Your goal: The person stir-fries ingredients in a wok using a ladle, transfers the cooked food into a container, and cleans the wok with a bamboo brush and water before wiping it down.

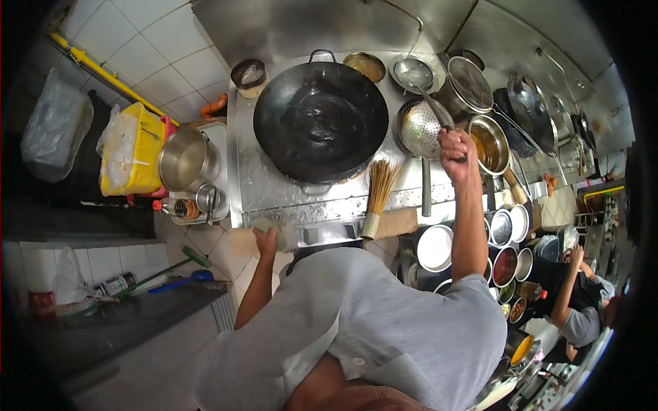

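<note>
My right hand (458, 154) is wrapped round the long handle of a ladle (413, 72), whose bowl points away from me over the back of the stove. Under the handle a perforated strainer (415, 130) lies with its own handle toward me. At the stove's front left edge, my left hand (266, 241) grips a greyish cloth (271, 227), slightly blurred. Between my hands, farther back, a large black wok (321, 123) sits on the steel stovetop (260, 198), its inside dark and shiny. A bamboo brush (381, 192) lies right of the wok, near the front edge.
Left of the stove stand a steel pot (186, 161), a sauce bottle (177, 207) and a yellow basket (130, 147). At right are a pot of amber liquid (488, 144), several ingredient containers (435, 248) and another person (572, 301). A tap (419, 27) hangs behind the ladle.
</note>
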A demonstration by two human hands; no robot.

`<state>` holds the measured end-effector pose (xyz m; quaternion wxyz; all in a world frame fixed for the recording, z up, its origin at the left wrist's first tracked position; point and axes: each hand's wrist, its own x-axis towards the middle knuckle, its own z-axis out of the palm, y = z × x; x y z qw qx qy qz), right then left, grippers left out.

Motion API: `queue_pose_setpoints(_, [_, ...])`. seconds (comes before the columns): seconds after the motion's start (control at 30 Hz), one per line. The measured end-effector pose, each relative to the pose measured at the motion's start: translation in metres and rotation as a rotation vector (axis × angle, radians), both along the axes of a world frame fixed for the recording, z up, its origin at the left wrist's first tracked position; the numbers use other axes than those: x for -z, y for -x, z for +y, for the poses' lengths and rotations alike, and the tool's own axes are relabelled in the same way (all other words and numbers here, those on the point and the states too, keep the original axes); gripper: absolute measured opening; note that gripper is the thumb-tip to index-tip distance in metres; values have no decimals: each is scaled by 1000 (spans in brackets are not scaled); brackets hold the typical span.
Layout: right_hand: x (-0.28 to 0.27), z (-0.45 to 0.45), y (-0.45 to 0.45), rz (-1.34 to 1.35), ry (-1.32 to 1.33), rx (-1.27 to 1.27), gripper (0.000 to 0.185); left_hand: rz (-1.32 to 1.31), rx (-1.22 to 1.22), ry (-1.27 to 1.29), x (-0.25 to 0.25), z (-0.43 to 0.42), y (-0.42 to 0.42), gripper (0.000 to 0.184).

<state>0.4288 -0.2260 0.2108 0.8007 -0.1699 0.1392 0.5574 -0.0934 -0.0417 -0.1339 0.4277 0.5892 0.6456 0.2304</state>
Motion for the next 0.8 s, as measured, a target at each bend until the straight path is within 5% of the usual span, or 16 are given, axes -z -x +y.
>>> queue_pose_setpoints(0.23, [-50, -52, 127, 56, -67, -59, 21, 40, 31, 62, -20, 2, -5, 62])
queue_pose_setpoints(0.43, [-23, -64, 178, -52, 175, -221, 16, 41, 91, 83, -26, 7, -3, 66])
queue_pose_setpoints(0.63, [11, -76, 211, -879, 744, -319, 18, -82, 105, 117, -15, 10, 4, 63])
queue_pose_setpoints(0.8, [154, -114, 213, -1669, 1129, -46, 29, -326, 58, 193, -8, 10, 4, 58])
